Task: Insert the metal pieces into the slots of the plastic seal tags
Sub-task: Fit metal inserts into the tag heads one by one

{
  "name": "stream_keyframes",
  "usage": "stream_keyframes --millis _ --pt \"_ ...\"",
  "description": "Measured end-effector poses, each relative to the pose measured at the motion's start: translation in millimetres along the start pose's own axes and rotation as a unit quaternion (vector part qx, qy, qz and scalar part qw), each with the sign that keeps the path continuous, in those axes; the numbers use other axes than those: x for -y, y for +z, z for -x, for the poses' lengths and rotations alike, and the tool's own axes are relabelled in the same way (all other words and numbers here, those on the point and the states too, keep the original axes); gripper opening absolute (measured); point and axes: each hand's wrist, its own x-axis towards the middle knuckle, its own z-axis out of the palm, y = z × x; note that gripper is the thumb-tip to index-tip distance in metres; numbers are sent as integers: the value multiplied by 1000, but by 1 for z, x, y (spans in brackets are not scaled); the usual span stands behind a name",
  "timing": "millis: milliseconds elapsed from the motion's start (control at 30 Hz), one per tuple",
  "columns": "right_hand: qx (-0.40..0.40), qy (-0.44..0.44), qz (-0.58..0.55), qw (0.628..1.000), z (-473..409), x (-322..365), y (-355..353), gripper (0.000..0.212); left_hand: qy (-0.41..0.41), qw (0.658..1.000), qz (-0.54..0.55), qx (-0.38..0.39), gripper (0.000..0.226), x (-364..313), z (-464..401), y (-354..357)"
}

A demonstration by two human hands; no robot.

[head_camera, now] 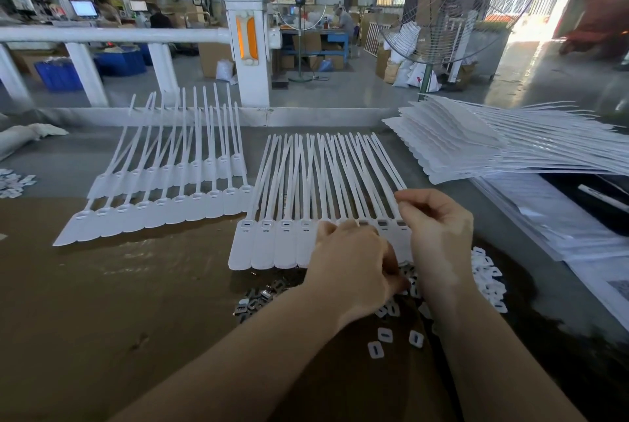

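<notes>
Tags [272, 244] lie in a white row on the brown table [119, 285], flat blades toward the person, thin tails fanned away, each with a small slotted head where blade meets tail; the four at the left end show plainly, the rest run under the hands. A second double row of tags [163, 203] lies to the left, and a stack [459, 146] of more sits at the right, well apart. Left hand [354, 265] rests knuckles-up over the middle of the near row, fingers curled down onto the heads; what it has hold of, if anything, cannot be told. Right hand [439, 234] sits just beside it at the row's right end, thumb and forefinger pinched together above the heads near a tail; whether a metal piece is between them cannot be told. Metal pieces [258, 299] lie heaped dark at the blades' near edge, under the left wrist. White caps [384, 336] are scattered between and right of the forearms.
</notes>
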Motion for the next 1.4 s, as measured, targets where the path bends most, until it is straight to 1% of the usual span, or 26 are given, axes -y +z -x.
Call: stream_keyframes --millis 133,333,400,467,533,633,700,767,867,967,1067,1233,1400 --pt "-3 0 -3 1000 -1 -1 0 25 -3 999 -39 22 28 -1 1 3" --pt "-4 1 -4 1000 -1 -1 1 23 29 999 -34 4 24 0 5 6" --pt "-4 1 -3 1000 -1 -1 1 23 20 1000 6 14 17 1 6 6" --pt "-1 -2 1 1000 -1 -1 0 23 -5 994 108 20 6 5 7 4" --pt "4 -7 1 1000 -1 -1 0 23 -48 970 238 -4 15 10 8 -2" --pt "13 -16 8 1000 0 0 0 23 -112 907 395 -98 13 21 8 -9" --pt "29 -25 17 999 1 1 2 23 -145 858 473 -137 14 28 7 -11" --pt "55 -45 38 997 3 2 3 24 -150 829 516 -155 19 32 7 -11" --pt "101 -68 63 991 7 4 5 26 -143 817 534 -162 26 33 8 -12" --pt "136 -80 69 985 9 6 5 22 -143 810 544 -164 28 34 9 -11" --pt "165 -83 74 980 11 6 7 19 -146 810 544 -163 28 33 10 -11" --pt "182 -75 72 978 13 7 7 17 -147 807 547 -168 18 33 10 -10" --pt "189 -80 75 976 14 9 6 14 -150 801 554 -167 14 35 9 -7"
